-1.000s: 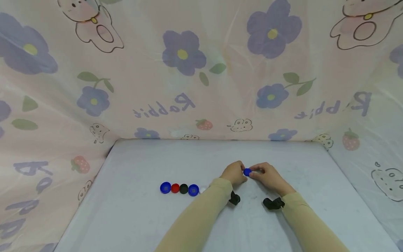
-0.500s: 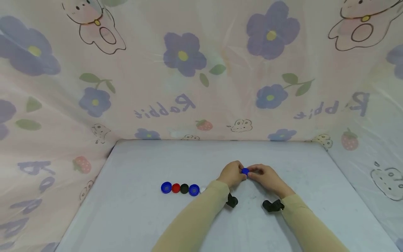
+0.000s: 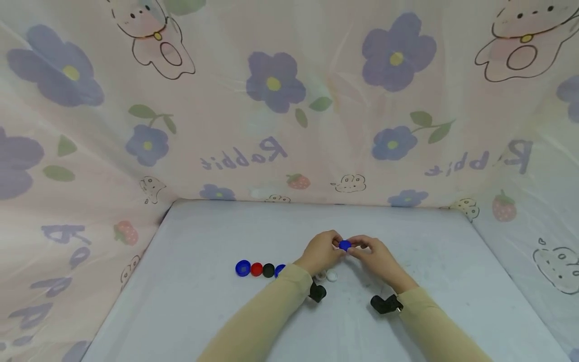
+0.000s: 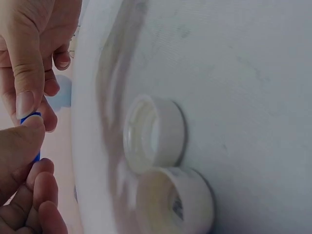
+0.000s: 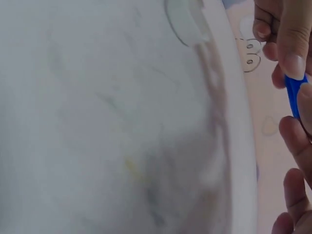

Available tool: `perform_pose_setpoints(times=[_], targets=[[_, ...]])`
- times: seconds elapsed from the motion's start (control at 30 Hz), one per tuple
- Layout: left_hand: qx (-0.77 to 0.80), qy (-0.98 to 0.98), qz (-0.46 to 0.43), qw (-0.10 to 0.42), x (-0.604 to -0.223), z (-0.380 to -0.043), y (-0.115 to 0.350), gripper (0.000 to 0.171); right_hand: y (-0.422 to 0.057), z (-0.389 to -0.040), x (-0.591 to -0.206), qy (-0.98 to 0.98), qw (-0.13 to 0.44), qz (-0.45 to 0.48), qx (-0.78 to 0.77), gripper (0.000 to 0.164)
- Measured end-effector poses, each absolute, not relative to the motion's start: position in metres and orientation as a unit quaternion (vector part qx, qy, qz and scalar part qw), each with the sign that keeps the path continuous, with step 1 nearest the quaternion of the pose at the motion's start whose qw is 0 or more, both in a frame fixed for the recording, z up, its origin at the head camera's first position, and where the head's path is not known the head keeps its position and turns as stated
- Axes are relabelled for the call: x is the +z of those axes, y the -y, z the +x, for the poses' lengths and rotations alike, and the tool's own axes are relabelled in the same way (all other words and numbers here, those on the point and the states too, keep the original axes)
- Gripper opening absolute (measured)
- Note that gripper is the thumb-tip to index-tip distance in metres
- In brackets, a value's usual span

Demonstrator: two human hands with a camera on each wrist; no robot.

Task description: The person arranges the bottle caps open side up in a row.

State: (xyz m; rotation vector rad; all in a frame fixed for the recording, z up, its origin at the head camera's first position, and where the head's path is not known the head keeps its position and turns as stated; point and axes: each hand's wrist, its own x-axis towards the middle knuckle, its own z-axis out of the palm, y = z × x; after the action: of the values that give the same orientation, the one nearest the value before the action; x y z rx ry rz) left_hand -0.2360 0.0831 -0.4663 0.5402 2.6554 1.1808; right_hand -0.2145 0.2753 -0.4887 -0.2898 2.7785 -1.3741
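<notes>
Both hands pinch a small blue bottle cap (image 3: 345,245) between them, raised over the table. My left hand (image 3: 320,252) grips its left side with thumb and fingers. The right hand (image 3: 377,259) has thumb and fingertips on the opposite side. In the left wrist view, the blue cap's edge (image 4: 37,157) shows between the fingertips, mostly covered. Two white bottle caps, one (image 4: 168,134) beside the other (image 4: 197,200), stand on the table near the left hand. A blue sliver of the held cap (image 5: 292,95) appears in the right wrist view.
Left of the hands, a row on the white table (image 3: 181,311) includes a blue cap (image 3: 243,268), a red cap (image 3: 256,269), a black cap (image 3: 269,270) and another blue cap (image 3: 280,270), partly behind the left sleeve. Patterned sheeting (image 3: 316,156) rises behind the table.
Both hands have shifted left with the blue cap between them. The left sleeve now partly covers the row's second blue cap, while white caps have come into sight beside the left wrist.
</notes>
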Motion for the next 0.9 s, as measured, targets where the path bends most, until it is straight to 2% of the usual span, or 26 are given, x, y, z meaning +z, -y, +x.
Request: perform_pose_setpoints(times=[0.5, 0.9], targets=[[0.396, -0.891, 0.196, 0.108, -0.4712, -0.2324, -0.0724, 0.021, -0.2658, -0.2062, -0.491, -0.902, 0.024, -0.077, -0.424, 0.029], [0.394, -0.891, 0.205, 0.095, -0.4715, -0.2327, -0.0733, 0.02, -0.2655, -0.2047, -0.4894, -0.905, 0.01, -0.079, -0.417, 0.027]])
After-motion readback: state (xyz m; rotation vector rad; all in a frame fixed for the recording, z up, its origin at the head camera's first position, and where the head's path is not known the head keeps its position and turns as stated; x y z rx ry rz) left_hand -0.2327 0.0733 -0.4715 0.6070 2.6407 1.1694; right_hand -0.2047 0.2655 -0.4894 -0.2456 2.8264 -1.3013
